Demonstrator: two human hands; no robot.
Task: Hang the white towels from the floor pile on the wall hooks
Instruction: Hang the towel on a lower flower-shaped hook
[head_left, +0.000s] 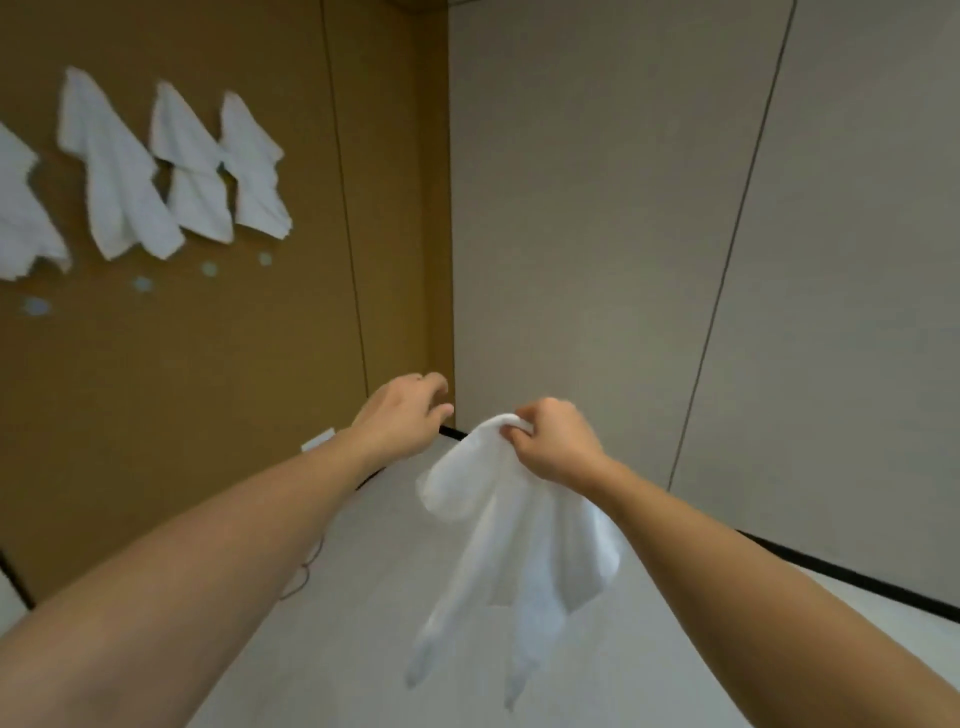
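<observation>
White cloth is bunching in the right hand (553, 441), which is pinching a towel (511, 540) by its top so it is dangling above the pale floor (363, 623). Just beside it, the left hand (402, 415) is hovering with fingers loosely curled (gripping nothing). Four hung towels (119, 171) are draping on the brown wall (208, 389), with round hooks (209, 268) showing below them.

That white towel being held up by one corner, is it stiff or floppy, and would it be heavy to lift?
Probably floppy: the towel droops in loose folds below the right hand, which pinches only its top. Likely light too, since that single pinch carries it while the left hand holds nothing. It seems apt to drape over a hook, as the hung towels on the brown wall do.
</observation>
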